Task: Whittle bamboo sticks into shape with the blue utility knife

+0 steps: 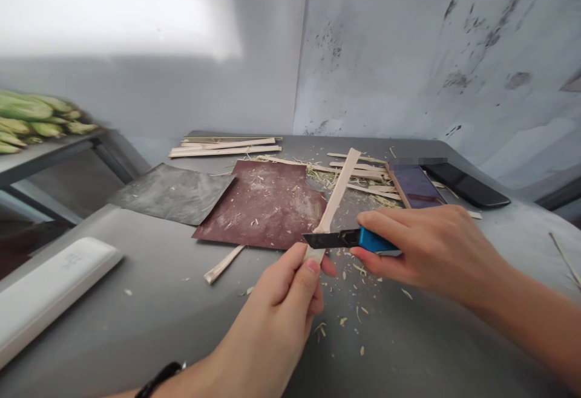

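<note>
My left hand (pixel 290 289) pinches the near end of a pale wooden strip (pixel 340 189), which slants up and away over the table. My right hand (pixel 422 241) grips a utility knife (pixel 374 241) with a blue handle and a dark blade. The blade lies across the strip, just beyond my left thumb. A notch or thinned spot shows in the strip beside the blade. Under and left of the strip's far part is a brown sandpaper sheet (pixel 258 204), dusted with shavings. A grey sandpaper sheet (pixel 177 195) lies left of it.
More wooden strips (pixel 227 149) lie at the back, others (pixel 363 171) among shavings (pixel 327 174). Two phones, one purple (pixel 415 185) and one black (pixel 469 183), rest at right. A white case (pixel 54 289) sits at left. Green corn-like ears (pixel 31 117) fill a side shelf.
</note>
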The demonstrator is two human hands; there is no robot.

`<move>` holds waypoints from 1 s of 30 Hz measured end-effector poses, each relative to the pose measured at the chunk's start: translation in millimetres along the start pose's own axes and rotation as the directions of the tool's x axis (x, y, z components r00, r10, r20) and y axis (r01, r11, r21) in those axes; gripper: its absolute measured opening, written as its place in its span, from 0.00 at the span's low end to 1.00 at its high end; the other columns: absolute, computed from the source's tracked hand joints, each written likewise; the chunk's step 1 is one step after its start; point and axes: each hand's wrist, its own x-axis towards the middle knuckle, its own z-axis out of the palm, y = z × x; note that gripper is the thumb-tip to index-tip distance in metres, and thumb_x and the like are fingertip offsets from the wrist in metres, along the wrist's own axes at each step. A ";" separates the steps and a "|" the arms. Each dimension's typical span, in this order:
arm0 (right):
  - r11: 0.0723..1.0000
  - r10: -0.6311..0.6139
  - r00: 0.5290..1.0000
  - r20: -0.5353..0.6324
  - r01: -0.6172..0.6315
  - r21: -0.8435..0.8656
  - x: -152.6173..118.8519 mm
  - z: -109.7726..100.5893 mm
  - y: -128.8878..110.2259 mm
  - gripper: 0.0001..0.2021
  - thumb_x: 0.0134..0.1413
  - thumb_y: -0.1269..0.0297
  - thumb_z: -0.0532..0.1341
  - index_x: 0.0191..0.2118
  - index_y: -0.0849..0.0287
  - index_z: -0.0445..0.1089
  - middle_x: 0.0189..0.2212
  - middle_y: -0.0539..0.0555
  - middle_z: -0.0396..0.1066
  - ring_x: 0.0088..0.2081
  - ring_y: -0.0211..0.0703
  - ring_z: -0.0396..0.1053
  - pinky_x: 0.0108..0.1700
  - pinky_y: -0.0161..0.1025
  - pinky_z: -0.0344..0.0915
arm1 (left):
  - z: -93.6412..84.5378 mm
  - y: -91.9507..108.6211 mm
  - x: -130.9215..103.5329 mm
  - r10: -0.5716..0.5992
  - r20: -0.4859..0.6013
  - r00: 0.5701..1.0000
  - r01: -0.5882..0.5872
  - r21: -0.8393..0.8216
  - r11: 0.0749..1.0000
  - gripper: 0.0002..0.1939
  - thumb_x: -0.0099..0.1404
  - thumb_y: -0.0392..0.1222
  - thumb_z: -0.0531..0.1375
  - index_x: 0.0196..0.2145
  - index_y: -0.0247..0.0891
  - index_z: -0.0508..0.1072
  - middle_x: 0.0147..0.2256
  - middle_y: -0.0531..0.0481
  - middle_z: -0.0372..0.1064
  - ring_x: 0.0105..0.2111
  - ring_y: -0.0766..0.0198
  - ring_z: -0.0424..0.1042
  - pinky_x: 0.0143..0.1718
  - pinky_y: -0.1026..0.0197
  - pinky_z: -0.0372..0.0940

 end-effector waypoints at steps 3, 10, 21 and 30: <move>1.000 -0.006 1.000 0.007 0.006 0.016 1.5 1.1 -3.0 0.16 0.87 0.52 0.60 0.42 0.53 0.74 0.26 0.45 0.74 0.23 0.38 0.67 0.30 0.42 0.48 | 1.5 -0.3 -1.7 0.005 -0.009 1.000 -0.005 0.015 1.000 0.20 0.80 0.64 0.61 0.44 0.45 0.74 0.24 0.67 0.51 0.16 0.71 0.41 0.14 0.62 0.40; 1.000 -0.006 1.000 -0.007 0.006 0.005 3.3 0.0 -0.4 0.19 0.86 0.46 0.61 0.41 0.52 0.73 0.26 0.45 0.73 0.24 0.38 0.65 0.30 0.43 0.44 | 3.3 2.7 -0.9 0.032 0.031 0.999 -0.032 -0.005 0.999 0.20 0.81 0.64 0.61 0.47 0.44 0.76 0.24 0.67 0.48 0.17 0.69 0.40 0.15 0.62 0.40; 0.999 -0.046 0.999 -0.017 0.046 -0.008 4.4 -3.6 2.5 0.22 0.89 0.46 0.58 0.41 0.53 0.74 0.25 0.45 0.72 0.24 0.38 0.65 0.30 0.43 0.45 | 3.6 2.0 -2.6 0.012 0.031 0.999 -0.014 0.037 0.999 0.23 0.80 0.66 0.60 0.48 0.43 0.77 0.24 0.67 0.48 0.18 0.69 0.41 0.16 0.61 0.41; 0.995 -0.089 0.996 -0.031 0.087 -0.053 4.7 -5.8 6.4 0.24 0.91 0.47 0.55 0.39 0.53 0.73 0.24 0.44 0.70 0.23 0.36 0.66 0.28 0.43 0.48 | 0.9 2.6 -3.1 0.024 0.053 0.998 -0.025 0.017 1.000 0.23 0.80 0.66 0.61 0.47 0.43 0.76 0.25 0.67 0.51 0.18 0.70 0.41 0.15 0.61 0.39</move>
